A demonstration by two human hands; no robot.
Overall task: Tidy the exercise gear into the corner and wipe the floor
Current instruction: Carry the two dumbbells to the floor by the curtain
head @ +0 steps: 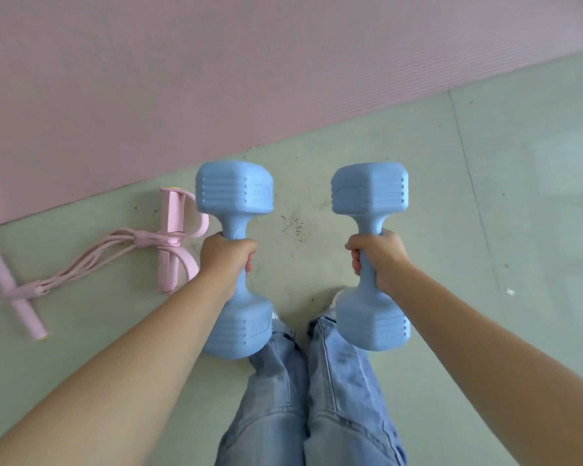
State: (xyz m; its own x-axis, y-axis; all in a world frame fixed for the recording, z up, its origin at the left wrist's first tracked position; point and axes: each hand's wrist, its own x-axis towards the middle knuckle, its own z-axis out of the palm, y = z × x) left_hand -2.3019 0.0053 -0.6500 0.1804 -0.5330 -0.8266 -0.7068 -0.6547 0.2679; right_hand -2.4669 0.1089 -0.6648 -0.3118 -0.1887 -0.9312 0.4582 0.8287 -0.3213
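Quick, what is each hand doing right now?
Left hand: grips the handle of the left blue dumbbell.
Right hand: grips the handle of the right blue dumbbell.

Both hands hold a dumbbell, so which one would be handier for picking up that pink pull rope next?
Probably the left hand. The pull rope lies on the floor on its side, just beyond it, while the right hand is across the legs. Either must first set down its dumbbell.
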